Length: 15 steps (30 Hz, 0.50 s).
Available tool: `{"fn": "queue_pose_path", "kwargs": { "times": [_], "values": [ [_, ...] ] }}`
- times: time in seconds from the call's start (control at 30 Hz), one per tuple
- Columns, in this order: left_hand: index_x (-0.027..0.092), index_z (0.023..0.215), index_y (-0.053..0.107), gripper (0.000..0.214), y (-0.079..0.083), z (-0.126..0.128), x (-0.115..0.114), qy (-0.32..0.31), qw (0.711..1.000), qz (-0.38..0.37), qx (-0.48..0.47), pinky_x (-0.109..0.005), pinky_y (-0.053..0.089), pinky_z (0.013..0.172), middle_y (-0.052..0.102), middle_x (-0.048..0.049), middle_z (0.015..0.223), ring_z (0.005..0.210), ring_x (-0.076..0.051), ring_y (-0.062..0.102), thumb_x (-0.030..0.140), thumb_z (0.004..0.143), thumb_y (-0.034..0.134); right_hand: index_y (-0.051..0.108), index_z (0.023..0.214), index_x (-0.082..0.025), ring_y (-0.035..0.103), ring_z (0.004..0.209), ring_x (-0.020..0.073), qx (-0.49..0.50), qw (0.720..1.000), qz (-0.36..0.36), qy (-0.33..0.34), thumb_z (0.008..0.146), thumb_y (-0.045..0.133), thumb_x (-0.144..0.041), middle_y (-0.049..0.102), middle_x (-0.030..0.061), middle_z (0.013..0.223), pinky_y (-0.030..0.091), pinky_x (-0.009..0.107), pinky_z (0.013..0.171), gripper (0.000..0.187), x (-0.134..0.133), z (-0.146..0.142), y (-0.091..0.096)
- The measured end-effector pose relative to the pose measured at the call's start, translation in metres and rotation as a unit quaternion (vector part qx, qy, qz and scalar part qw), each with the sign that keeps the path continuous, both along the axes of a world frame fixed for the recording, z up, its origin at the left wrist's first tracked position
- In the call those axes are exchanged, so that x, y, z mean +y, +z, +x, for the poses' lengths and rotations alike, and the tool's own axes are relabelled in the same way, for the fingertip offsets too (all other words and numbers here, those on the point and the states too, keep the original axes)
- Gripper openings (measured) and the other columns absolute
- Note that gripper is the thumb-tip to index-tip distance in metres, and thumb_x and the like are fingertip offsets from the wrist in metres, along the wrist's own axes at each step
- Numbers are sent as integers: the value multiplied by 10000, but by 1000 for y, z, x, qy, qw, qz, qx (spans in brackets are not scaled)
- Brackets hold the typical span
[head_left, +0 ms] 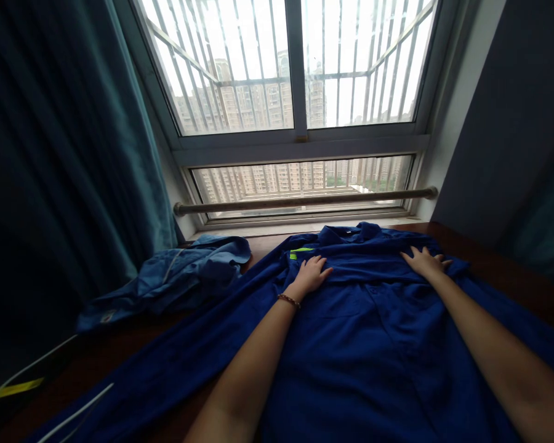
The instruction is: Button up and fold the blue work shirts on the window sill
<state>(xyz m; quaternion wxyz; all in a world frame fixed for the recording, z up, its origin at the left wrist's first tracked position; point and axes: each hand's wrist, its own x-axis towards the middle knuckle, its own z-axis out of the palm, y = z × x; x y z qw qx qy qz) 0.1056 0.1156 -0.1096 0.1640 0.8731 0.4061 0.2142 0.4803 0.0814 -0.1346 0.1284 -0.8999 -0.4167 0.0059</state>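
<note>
To our left we see a crumpled lighter-blue garment [184, 277] on the dark wooden table [493, 253], beside a teal curtain [74, 154]. Ahead, a barred window [240, 67] shows apartment blocks, and a pale rail [305, 200] crosses its lower pane.

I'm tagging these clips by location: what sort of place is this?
Likely a room in a high-rise flat: barred window facing apartment towers, teal curtain, blue shirt spread on a wooden ledge.

A big barred window [295, 92] is lit by daylight, with dark curtains [69, 154] hung at its sides.
</note>
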Motion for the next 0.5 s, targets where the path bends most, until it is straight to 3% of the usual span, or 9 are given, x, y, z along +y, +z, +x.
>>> {"fn": "queue_pose_path", "kwargs": {
  "times": [0.1, 0.23, 0.3, 0.37, 0.43, 0.5],
  "values": [
    [113, 1075, 562, 348, 26, -22, 15, 29, 998, -15, -58, -323, 371, 917, 576, -153, 1101, 1047, -251, 519, 268, 763, 559, 371, 1299, -298, 176, 1188, 506, -3, 1000, -3, -3, 756, 231, -677, 269, 135, 1363, 81, 725, 835, 678, 0, 2, -2],
    [116, 803, 613, 176, 79, -66, 12, 116, 978, -112, -132, -281, 471, 631, 632, -67, 673, 637, -193, 605, 202, 656, 658, 402, 1279, -287, 173, 1185, 512, -3, 1000, -1, -1, 753, 232, -678, 297, 142, 1339, 94, 717, 843, 677, 1, 4, -3],
    [117, 766, 589, 187, 95, -88, -15, 109, 953, -178, -218, -240, 447, 511, 607, -40, 604, 528, -154, 576, 267, 672, 648, 413, 1275, -274, 183, 1179, 512, -4, 1000, 9, 4, 745, 234, -688, 312, 149, 1325, 111, 705, 853, 695, 1, 4, -4],
    [121, 782, 580, 263, 95, -108, -58, 78, 919, -269, -277, -211, 418, 460, 616, -41, 627, 495, -129, 559, 345, 664, 652, 422, 1270, -264, 194, 1177, 504, -7, 1000, 19, 8, 744, 234, -690, 321, 160, 1314, 124, 699, 857, 703, 1, 5, -6],
    [140, 795, 584, 317, 80, -128, -110, 91, 869, -366, -321, -192, 408, 451, 623, -38, 645, 494, -110, 555, 413, 651, 654, 431, 1263, -265, 197, 1176, 499, -11, 1000, 22, 8, 748, 235, -684, 323, 163, 1310, 125, 703, 851, 692, 2, 6, -8],
    [151, 747, 592, 344, 57, -148, -161, 143, 822, -451, -317, -202, 415, 438, 624, -44, 622, 467, -110, 552, 472, 636, 652, 437, 1257, -271, 196, 1173, 500, -12, 1000, 22, 5, 749, 248, -675, 325, 158, 1309, 120, 707, 846, 676, 3, 7, -10]
  ]
}}
